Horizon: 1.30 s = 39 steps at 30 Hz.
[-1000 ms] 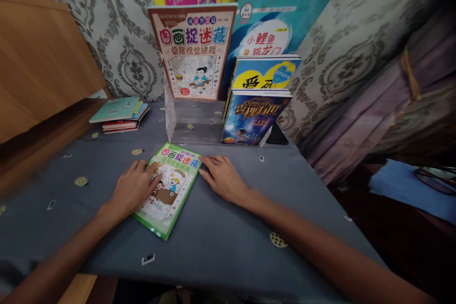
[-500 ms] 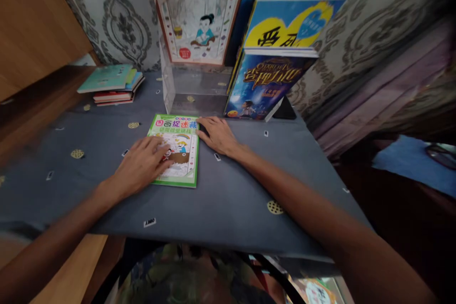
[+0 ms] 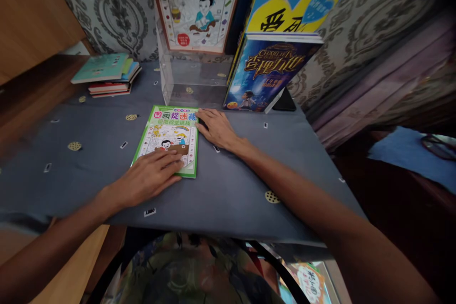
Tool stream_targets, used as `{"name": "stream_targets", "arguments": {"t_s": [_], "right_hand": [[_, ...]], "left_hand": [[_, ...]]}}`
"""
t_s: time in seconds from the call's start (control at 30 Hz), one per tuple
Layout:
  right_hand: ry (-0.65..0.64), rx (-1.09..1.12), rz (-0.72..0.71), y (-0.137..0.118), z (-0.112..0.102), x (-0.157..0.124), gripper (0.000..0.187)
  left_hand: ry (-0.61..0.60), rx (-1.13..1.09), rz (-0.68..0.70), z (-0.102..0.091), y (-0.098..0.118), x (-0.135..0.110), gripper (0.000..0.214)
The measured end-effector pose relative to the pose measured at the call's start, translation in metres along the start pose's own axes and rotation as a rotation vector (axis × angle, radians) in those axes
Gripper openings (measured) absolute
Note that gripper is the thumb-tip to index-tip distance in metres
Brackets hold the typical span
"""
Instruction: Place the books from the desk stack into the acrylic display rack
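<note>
A thin green-bordered picture book [image 3: 167, 135] lies flat on the dark grey tablecloth [image 3: 228, 185], its cover up. My left hand [image 3: 151, 178] rests flat on the book's near edge, fingers stretched out over the lower cover. My right hand [image 3: 215, 128] lies flat on the cloth against the book's upper right corner, fingers spread and touching its edge. Neither hand grips anything.
A clear acrylic stand [image 3: 190, 80] holds a large picture book [image 3: 197, 7] behind. Two upright books, blue [image 3: 269, 73] and yellow-blue [image 3: 295, 4], lean to its right. A small stack of books [image 3: 107, 73] lies at the back left. Patterned wall behind, curtain at right.
The green book has been turned from slanted to nearly square with the table edge and slid towards the stand. My left hand slipped down to its near edge. The camera has tilted downward.
</note>
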State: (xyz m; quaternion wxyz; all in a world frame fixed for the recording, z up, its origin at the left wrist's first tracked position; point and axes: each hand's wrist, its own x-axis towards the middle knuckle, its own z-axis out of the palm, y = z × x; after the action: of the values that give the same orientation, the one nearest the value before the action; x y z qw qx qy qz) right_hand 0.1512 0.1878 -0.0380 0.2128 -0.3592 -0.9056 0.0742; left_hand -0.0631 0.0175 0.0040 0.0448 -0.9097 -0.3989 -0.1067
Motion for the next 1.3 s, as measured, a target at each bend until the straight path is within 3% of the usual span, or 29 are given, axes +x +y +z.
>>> {"name": "stream_targets", "arguments": {"t_s": [0.27, 0.5, 0.67, 1.1, 1.2, 1.3], "right_hand": [[0.013, 0.130, -0.090, -0.031, -0.011, -0.029, 0.029], [0.055, 0.594, -0.047, -0.056, -0.021, -0.066, 0.032], [0.024, 0.763, -0.040, -0.065, -0.025, -0.079, 0.032], [0.081, 0.821, -0.033, -0.077, -0.029, -0.083, 0.030], [0.139, 0.673, -0.148, -0.080, -0.030, -0.088, 0.031], [0.106, 0.361, -0.395, -0.082, -0.031, -0.094, 0.030]], "left_hand": [[-0.010, -0.035, -0.027, -0.004, 0.000, 0.000, 0.032], [0.060, -0.027, 0.016, -0.002, -0.001, 0.000, 0.032], [0.076, 0.011, 0.053, -0.002, -0.002, 0.000, 0.034], [0.026, -0.086, 0.005, -0.003, -0.002, -0.002, 0.036], [0.039, -0.060, 0.014, -0.001, 0.000, -0.002, 0.034], [0.079, -0.012, 0.023, 0.002, 0.003, -0.003, 0.031]]}}
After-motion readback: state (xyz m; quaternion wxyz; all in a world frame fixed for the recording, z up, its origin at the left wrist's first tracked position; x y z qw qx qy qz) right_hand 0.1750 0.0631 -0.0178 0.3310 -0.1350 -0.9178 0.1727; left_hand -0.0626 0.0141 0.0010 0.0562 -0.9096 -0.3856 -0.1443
